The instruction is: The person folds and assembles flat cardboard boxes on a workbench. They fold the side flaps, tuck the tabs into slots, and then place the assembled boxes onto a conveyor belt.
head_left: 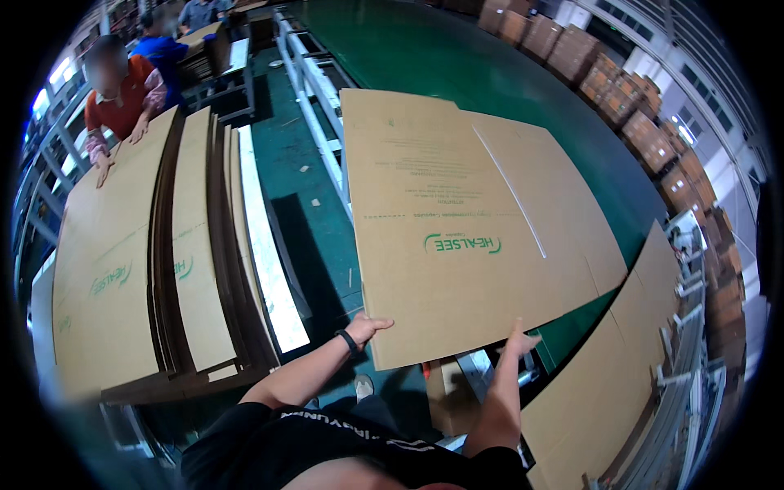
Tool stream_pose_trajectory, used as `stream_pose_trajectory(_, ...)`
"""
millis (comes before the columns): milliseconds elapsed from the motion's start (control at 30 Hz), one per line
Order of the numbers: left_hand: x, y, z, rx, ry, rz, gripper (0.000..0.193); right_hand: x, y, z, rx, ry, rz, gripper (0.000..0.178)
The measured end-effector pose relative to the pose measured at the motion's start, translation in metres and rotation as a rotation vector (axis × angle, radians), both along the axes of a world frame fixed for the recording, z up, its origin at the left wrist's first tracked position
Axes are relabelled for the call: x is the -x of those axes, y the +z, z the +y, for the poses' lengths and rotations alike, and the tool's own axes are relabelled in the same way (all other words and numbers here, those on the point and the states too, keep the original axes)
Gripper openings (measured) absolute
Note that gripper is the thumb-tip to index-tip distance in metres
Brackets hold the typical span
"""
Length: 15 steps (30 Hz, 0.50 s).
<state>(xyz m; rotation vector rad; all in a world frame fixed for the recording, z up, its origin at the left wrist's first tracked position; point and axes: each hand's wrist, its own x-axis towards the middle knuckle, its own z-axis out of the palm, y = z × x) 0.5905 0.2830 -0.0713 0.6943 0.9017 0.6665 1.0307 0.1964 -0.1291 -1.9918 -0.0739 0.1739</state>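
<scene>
A large flat cardboard sheet with green print and a white strip is held out in front of me, tilted. My left hand, with a black band on the wrist, is closed on its near left corner. Along the near edge, my right hand grips the same sheet, its fingers partly hidden. To the left stands a stack of similar printed cardboard sheets, spread in overlapping layers. More plain cardboard lies on the right, beside my right forearm.
A person in an orange top rests both hands on the left stack; others work behind. A metal rail frame runs ahead beyond the green floor strip. Stacked cartons line the far right. A metal rack borders the right-hand cardboard.
</scene>
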Motion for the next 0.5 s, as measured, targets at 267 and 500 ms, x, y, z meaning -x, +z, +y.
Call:
stream_pose_trajectory(267, 0.15, 0.179, 0.026, -0.111, 0.123, 0.238, 0.046, 0.091, 0.038, 0.065, -0.893, 0.383, 0.862, 0.049)
stream_pose_trajectory(500, 0.272, 0.345, -0.077, -0.402, 0.267, 0.29, 0.014, 0.221, 0.169, 0.061, -1.048, 0.786, 1.06, 0.047)
